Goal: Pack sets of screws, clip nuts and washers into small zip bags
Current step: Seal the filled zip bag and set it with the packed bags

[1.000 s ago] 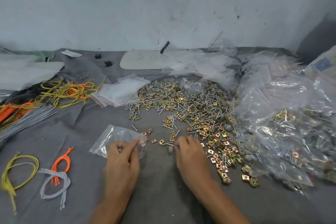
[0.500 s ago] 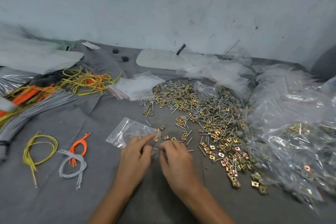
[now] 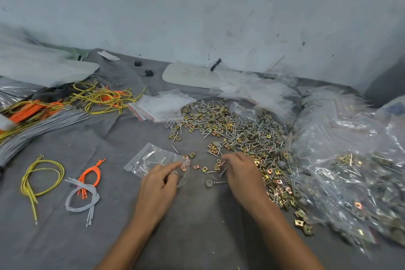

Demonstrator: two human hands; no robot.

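Zip bag [image 3: 149, 159] lies clear and crinkled on the grey surface [image 3: 192, 215], near, just left of centre. Left hand [image 3: 158, 184] has its grip pinched on the bag's right end, apparently the mouth. Right hand [image 3: 241, 174] curls into the pile of screws, clip nuts and washers [image 3: 241, 136]; whether its grip holds anything, I can't tell. Keep that mouth wide and feed in one kind at a time.

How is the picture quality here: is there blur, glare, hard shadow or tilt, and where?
Head view: soft, even light, faint shadows by the left hand pinching the zip bag and by the right hand; the right hand's fingers are blurred; white glare on the filled bags hides some contents; the foot of the wall runs tilted.
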